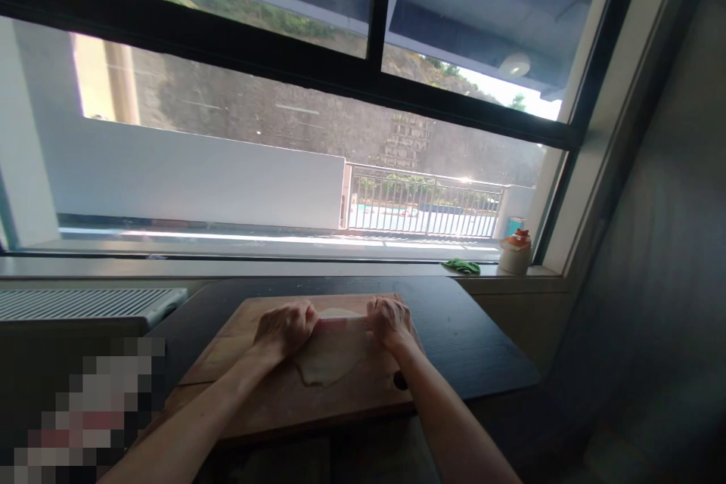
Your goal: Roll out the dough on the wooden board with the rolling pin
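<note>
Rolling-out step, seemingly: your left hand (289, 325) and right hand (391, 320) grip rolling pin (343, 324) across dough (324, 364), on wooden board (272, 412) (atop dark table (470, 352)). Next stroke likely wants even pressure.

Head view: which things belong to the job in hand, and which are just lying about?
In use:
left hand and right hand, both closed on the bar, likely a rolling pin
flat dough sheet under it
wooden board
dark table, supporting the board

Lying about, on the windowsill:
crumpled green item
pale container with an orange-brown top
</note>
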Tool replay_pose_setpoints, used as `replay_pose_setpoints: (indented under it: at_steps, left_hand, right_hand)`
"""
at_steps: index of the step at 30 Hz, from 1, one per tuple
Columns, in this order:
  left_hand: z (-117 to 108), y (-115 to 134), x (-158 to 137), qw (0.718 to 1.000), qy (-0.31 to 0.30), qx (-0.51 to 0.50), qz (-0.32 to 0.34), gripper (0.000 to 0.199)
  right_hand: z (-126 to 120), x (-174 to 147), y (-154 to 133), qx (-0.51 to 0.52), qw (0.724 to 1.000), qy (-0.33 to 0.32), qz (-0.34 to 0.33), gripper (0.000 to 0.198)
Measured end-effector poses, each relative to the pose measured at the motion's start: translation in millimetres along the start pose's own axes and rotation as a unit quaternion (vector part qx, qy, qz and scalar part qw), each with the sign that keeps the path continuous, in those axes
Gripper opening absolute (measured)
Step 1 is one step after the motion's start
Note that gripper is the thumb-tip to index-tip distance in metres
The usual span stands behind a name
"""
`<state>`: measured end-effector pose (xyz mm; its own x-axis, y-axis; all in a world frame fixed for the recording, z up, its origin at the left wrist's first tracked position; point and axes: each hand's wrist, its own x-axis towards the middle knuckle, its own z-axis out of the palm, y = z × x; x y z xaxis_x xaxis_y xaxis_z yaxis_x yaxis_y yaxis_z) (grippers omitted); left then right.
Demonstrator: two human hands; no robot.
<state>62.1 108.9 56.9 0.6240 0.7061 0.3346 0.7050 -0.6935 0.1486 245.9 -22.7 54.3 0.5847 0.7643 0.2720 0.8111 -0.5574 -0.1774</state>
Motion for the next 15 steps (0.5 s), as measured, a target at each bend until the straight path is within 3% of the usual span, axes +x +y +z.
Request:
replay_pose_setpoints:
  at_steps: [8, 15]
  left_hand:
    - [-5, 1, 10, 0.998, -0.049, -0.022, -0.031, 0.043]
    - [-10, 2, 16, 0.996, -0.063, -0.033, -0.047, 0.041]
  right_hand:
    - [0, 15, 3, 0.002, 1.0, -0.013, 0.0, 0.029]
    - [7, 19, 0, 0.005, 1.0, 0.029, 0.003, 0.031]
